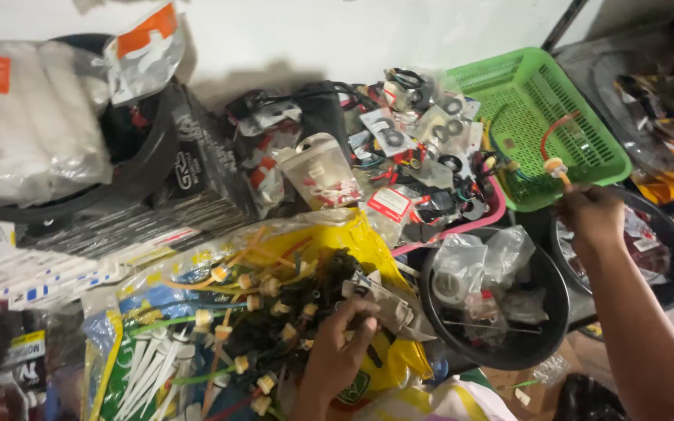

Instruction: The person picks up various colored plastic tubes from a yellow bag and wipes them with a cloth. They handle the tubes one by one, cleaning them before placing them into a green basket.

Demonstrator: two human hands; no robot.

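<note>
Cluttered floor against a white wall [290, 31], goods packed edge to edge. At far left, clear bags of white rolls [29, 117] over a black round tub [146, 160]. At upper right, green plastic basket [544, 117], tilted, holding loose wires. Beside it, pink tray [462, 226] heaped with bagged black rings and small parts. Below that, black bowl [509, 343] with clear bags inside. In the foreground, yellow plastic sack [352, 234] spread open under a pile of wired sockets [274, 312] with cream caps and coloured leads. Left hand [337, 351] resting on that pile, fingers curled into it, pinching dark parts. Right hand [590, 214] raised near the basket's lower edge, clenched around one cream-capped socket [555, 167] with an orange lead, held upright above the fist.
</note>
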